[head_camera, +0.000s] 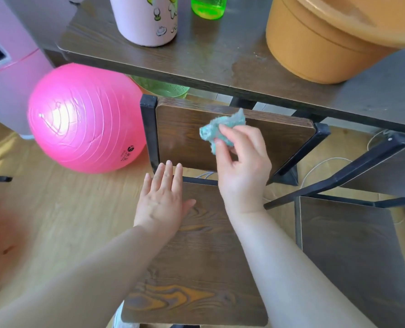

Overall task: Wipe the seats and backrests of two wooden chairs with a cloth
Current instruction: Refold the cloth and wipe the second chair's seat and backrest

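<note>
Cloth (pixel 221 130) in right hand (pixel 241 171)

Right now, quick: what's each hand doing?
Left hand: open, fingers straight, flat over the chair seat.
Right hand: grips the teal cloth against the backrest.

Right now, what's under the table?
A green container shows in the gap under the table, behind the chair backrest. Tabletop and backrest cover most of it, so its contents can't be seen.

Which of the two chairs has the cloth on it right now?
The middle chair, beside the pink ball: the right hand holds the cloth at its backrest. The other chair is untouched.
</note>
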The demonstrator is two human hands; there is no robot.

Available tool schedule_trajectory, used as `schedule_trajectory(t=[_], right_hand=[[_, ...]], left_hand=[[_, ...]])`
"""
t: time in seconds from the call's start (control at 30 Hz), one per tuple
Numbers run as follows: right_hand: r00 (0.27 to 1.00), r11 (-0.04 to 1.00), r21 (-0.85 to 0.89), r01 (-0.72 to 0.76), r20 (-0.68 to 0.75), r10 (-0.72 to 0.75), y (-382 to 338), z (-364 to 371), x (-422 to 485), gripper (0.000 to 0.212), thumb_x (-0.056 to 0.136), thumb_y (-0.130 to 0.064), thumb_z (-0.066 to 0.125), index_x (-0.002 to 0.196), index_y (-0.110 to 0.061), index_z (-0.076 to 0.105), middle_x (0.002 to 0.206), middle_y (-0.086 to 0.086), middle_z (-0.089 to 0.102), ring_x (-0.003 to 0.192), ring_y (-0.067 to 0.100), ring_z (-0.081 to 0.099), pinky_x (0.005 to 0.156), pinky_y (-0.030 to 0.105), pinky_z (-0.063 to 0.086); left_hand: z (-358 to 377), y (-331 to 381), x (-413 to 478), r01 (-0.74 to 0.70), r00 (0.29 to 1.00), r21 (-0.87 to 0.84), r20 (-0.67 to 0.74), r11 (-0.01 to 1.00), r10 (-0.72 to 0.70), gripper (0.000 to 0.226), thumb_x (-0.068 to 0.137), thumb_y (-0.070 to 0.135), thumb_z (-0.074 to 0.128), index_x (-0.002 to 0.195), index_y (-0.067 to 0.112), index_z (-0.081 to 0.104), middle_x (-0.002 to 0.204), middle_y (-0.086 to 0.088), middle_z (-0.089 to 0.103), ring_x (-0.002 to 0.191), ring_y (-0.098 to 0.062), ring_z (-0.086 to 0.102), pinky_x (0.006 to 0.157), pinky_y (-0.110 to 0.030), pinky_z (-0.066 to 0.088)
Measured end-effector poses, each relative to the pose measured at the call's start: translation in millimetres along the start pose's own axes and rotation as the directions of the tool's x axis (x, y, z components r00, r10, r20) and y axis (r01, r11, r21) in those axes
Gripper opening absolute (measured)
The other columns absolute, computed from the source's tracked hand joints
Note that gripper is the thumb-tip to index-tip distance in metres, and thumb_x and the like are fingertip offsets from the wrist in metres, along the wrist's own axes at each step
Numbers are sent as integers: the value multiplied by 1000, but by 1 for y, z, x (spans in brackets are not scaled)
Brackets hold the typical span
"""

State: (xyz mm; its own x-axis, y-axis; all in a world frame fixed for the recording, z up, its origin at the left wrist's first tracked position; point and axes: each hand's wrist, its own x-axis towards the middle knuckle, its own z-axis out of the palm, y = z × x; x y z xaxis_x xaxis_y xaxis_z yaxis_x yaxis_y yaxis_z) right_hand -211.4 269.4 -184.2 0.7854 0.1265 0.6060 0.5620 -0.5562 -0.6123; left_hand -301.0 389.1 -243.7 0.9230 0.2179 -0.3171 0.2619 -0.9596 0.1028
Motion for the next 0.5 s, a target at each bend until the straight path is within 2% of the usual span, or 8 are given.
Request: schedule_trajectory(t=[0.13, 0.27, 0.33, 0.5], right_hand=[[1000, 999, -46, -3, -18, 3, -1, 20, 13, 18, 89, -6, 67, 106, -3, 72, 104, 9, 65, 100, 17, 62, 85, 30, 55], [997, 994, -73, -81, 7, 82, 7, 32, -7, 19, 90, -9, 66, 107, -5, 72, 106, 8, 65, 102, 14, 62, 87, 24, 54], [990, 988, -94, -124, 50, 129, 16, 39, -25, 19, 89, -9, 67, 107, -6, 72, 108, 7, 65, 103, 14, 61, 88, 24, 54], [954, 966, -149, -214, 181, 239, 49, 59, -66, 18, 87, -7, 68, 104, -8, 73, 106, 4, 64, 99, 17, 63, 82, 36, 56]], left_hand=[[-7, -3, 0, -7, 1000, 4, -15, 1000, 7, 82, 98, 61, 21, 151, 15, -21, 161, -7, -18, 148, -21, -19, 122, -43, -3], [-6, -6, 3, -21, 1000, 0, -17, 1000, 21, 82, 98, 62, 20, 151, 15, -22, 161, -7, -19, 148, -22, -19, 122, -44, -2], [-3, -8, 4, -25, 1000, -8, -11, 1000, 25, 82, 98, 61, 21, 151, 15, -21, 161, -7, -19, 148, -22, -19, 122, -44, -3], [8, -17, 6, -32, 999, -16, -6, 999, 31, 83, 97, 61, 25, 152, 15, -17, 162, -7, -14, 149, -22, -15, 122, -43, -1]])
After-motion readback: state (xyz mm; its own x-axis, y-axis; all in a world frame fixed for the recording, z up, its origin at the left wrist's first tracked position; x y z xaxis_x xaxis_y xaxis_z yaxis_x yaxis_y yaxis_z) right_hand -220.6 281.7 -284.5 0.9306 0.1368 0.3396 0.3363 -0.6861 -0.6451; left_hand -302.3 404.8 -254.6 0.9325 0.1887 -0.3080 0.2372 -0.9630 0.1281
